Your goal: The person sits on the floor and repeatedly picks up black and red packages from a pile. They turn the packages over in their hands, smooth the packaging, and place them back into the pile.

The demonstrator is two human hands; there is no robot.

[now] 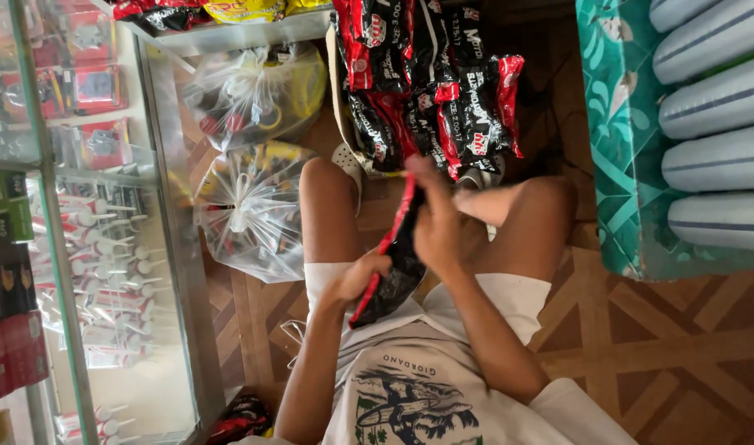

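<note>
Seated person, head view looking down at lap. Both hands on one black-and-red sachet strip stretched over the thighs at frame centre. Left hand at about 7 o'clock from centre, fingers closed round the strip's lower end near the white shorts. Right hand just right of centre, fingers curled tight on the strip's upper part, thumb pointing to 12 o'clock. A hanging bunch of the same black-and-red sachets sits at 12 o'clock, its lower edge just above the right hand. Two knotted clear plastic bags at 10 o'clock, on the floor beside the left knee. Glass display cabinet with small tubes and boxes fills 9 o'clock. Teal patterned cloth with striped rolled cushions at 2 o'clock. Wood parquet floor at 4 o'clock.
</note>
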